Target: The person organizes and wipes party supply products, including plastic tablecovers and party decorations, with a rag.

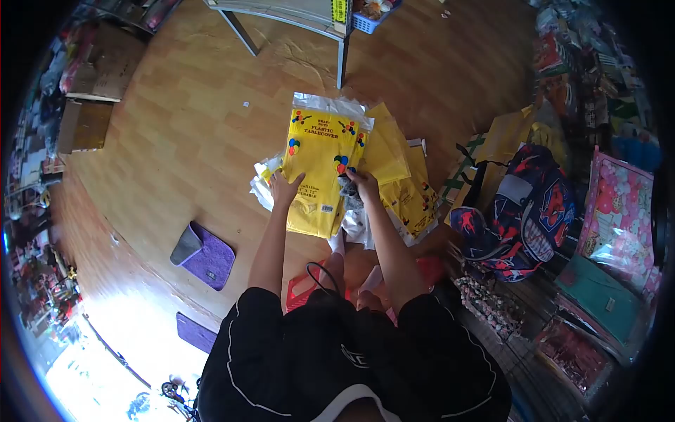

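A flat yellow plastic tablecover pack, printed with balloons and topped by a clear plastic flap, is held up in front of me. My left hand grips its left side, thumb lying across the front. On the opposite side, my right hand closes around the pack's right edge. Something dark and crumpled shows by the right fingers; I cannot make out what it is. More yellow tablecover packs lie spread to the right, partly behind my right arm. White plastic wrapping sticks out behind the pack on the left.
A patterned backpack stands at the right, near a cardboard box and packaged goods. Purple mats lie on the wooden floor at left. A metal-legged table stands ahead. A red stool shows beneath me.
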`<state>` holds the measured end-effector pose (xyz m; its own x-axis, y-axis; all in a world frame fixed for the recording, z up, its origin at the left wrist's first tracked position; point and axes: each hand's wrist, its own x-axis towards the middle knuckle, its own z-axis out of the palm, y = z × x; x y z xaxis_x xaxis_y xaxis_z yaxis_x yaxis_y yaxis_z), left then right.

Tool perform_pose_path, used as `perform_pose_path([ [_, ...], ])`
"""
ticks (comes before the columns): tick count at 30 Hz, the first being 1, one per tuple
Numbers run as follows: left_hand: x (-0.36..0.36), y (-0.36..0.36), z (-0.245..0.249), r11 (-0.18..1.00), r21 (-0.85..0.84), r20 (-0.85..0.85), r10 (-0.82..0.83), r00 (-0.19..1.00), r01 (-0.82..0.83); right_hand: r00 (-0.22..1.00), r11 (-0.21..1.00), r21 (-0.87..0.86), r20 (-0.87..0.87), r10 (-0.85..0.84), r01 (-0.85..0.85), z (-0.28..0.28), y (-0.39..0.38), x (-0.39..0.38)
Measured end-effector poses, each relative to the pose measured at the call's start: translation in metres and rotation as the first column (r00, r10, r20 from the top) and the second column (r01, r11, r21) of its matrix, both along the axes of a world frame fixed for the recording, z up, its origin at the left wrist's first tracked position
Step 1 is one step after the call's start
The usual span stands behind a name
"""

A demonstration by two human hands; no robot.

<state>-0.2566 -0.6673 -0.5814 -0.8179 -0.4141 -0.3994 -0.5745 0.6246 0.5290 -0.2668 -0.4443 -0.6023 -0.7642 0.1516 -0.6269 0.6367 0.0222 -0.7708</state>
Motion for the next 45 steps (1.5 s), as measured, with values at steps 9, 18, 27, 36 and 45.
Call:
perform_pose_path([
  [9, 0.015, -0.007, 0.022, 0.862, 0.504, 0.081, 0.006, 0.997, -0.046, 0.875, 0.848, 0.278, -0.050, 0.481, -0.450, 0.079, -0.021, -0.008],
  [18, 0.053, -0.051, 0.153, 0.501, 0.859, -0.017, -0.175, 0.984, 0.104, 0.679, 0.663, -0.169, -0.298, 0.671, -0.730, 0.225, 0.010, 0.009],
  [27, 0.100, -0.100, 0.213, 0.911, 0.413, -0.149, 0.056, 0.987, 0.011, 0.986, 0.974, -0.197, -0.142, 0.085, -0.112, 0.097, -0.012, -0.053],
  [36, 0.100, -0.076, 0.249, 0.711, 0.702, -0.006, -0.042, 0.999, 0.034, 0.936, 0.532, -0.773, -0.248, 0.249, -0.346, 0.208, -0.019, -0.024],
  [45, 0.054, 0.039, 0.306, 0.418, 0.773, -0.252, -0.487, 0.836, 0.477, 0.752, 0.739, -0.594, -0.632, -0.184, -0.318, 0.375, 0.098, 0.062],
])
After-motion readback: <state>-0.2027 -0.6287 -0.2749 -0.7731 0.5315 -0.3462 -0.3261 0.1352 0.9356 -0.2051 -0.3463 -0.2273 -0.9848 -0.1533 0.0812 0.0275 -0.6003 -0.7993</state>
